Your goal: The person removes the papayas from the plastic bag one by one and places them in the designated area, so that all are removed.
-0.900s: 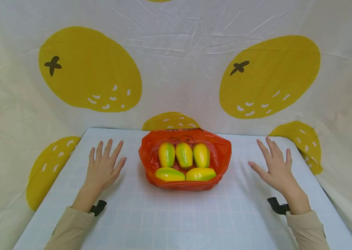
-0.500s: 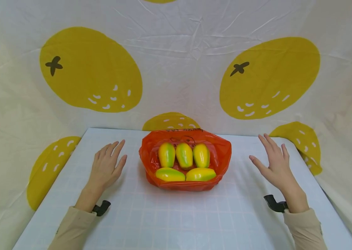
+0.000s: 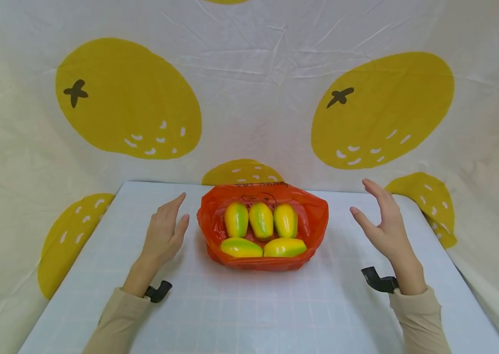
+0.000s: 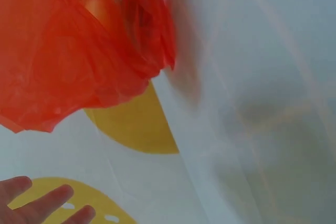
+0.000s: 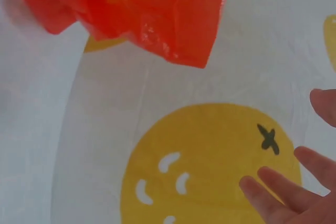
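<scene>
Beige sleeves extend at 8 and 4 o'clock of a red plastic bag, a black attachment at each wrist. The person's left hand, at 9 o'clock, and right hand, at 3, flank the bag, near but apart from it, fingers loosely extended and thumbs spread away from them. The bag sits wide-mouthed on a pale checked table; inside, two yellow-green fruits lie end to end along the 6 o'clock side, three more fruits side by side toward 12. Behind hangs a white cloth printed with large yellow shapes.
</scene>
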The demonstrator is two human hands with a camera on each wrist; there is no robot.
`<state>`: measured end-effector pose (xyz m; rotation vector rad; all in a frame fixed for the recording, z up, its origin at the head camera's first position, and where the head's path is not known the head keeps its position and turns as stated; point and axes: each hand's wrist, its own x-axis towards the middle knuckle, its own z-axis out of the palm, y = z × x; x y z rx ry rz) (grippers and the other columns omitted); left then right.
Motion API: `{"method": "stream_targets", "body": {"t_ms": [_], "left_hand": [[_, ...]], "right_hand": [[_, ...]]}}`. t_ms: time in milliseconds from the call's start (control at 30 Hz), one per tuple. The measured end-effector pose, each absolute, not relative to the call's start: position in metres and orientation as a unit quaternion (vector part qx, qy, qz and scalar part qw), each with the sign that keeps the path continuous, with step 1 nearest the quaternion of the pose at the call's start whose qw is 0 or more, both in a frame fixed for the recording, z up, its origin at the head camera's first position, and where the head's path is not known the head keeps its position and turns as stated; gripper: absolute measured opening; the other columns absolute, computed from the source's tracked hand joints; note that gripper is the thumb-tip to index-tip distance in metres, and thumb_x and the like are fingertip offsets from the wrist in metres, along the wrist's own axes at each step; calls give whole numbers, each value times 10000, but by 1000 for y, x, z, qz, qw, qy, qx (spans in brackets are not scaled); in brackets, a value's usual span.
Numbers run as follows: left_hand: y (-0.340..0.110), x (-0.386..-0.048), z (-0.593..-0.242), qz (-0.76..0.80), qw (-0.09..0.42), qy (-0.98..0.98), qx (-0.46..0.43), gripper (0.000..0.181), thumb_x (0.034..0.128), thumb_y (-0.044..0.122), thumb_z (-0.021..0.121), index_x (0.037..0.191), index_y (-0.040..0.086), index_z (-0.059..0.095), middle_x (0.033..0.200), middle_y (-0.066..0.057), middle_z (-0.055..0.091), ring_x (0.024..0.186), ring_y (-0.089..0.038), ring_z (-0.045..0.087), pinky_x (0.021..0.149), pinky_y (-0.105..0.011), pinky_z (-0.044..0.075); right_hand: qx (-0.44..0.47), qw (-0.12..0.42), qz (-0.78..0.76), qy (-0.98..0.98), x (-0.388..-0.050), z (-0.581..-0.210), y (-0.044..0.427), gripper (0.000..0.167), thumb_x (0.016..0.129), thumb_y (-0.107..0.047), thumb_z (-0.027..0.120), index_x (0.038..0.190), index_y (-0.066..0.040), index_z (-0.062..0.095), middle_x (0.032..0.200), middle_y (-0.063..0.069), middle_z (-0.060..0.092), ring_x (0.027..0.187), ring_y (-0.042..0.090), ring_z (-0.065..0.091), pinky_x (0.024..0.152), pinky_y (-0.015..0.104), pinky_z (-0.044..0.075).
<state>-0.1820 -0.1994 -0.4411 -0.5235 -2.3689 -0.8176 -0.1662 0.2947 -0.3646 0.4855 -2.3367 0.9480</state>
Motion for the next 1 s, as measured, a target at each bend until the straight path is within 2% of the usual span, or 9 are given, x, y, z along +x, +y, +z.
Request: {"method": "stream_targets", "body": {"t_ms": [133,267,500,600,667,767,867,1000], "left_hand": [[-190,-181,-440,-325,273,-885,-193,511,979,219,509,1467,71,468,1409,-160,535,1257,-402,472,988,-636,355],[-181,-181,-438,-334,248,-890,-187,526,993,253,503,1499,128,431,1449,-126,502,1306,-364,435,1026,-623,339],[-166,-182,-436,-344,246,-886,-189,525,992,324,509,1494,186,446,1467,-101,486,1330,-335,421,1021,-623,355],[-161,-182,-435,-350,240,-886,-187,524,977,328,531,1479,195,472,1467,-125,477,1325,-342,421,1007,-628,367],[-158,-182,-434,-352,232,-888,-184,518,962,319,556,1460,189,496,1472,-143,469,1324,-350,419,1006,-627,373],[-154,-182,-432,-355,221,-890,-182,488,940,297,591,1409,169,546,1482,-155,455,1331,-358,411,1016,-635,368],[-150,-182,-429,-362,207,-890,-185,426,915,254,618,1323,134,605,1486,-145,454,1330,-355,413,1017,-641,369],[-147,-183,-422,-361,185,-894,-189,348,864,158,609,1205,115,665,1468,-135,477,1309,-346,439,1006,-633,387]], "right_hand": [[181,274,381,-864,-166,-359,284,734,837,35,714,1495,-151,446,1469,98,485,1301,311,453,1104,607,301],[184,266,403,-856,-166,-353,273,725,840,47,712,1487,-163,460,1453,86,502,1297,322,460,1094,636,296],[197,254,431,-843,-172,-342,253,658,848,97,674,1454,-59,472,1435,161,508,1284,365,460,1072,694,274],[206,248,438,-839,-172,-338,244,625,854,109,659,1437,-34,485,1417,165,524,1276,328,474,1077,675,288],[211,243,439,-839,-172,-336,239,610,860,100,661,1429,-53,505,1403,127,545,1275,250,492,1099,593,327],[222,236,443,-836,-170,-333,231,562,873,67,668,1399,-95,554,1382,66,573,1260,135,504,1107,389,374],[235,226,456,-828,-168,-332,223,484,886,32,672,1347,-101,606,1367,41,588,1253,108,504,1074,235,368],[248,204,473,-820,-166,-333,213,422,899,7,669,1308,-91,636,1347,39,604,1250,126,509,1090,251,351]]}}
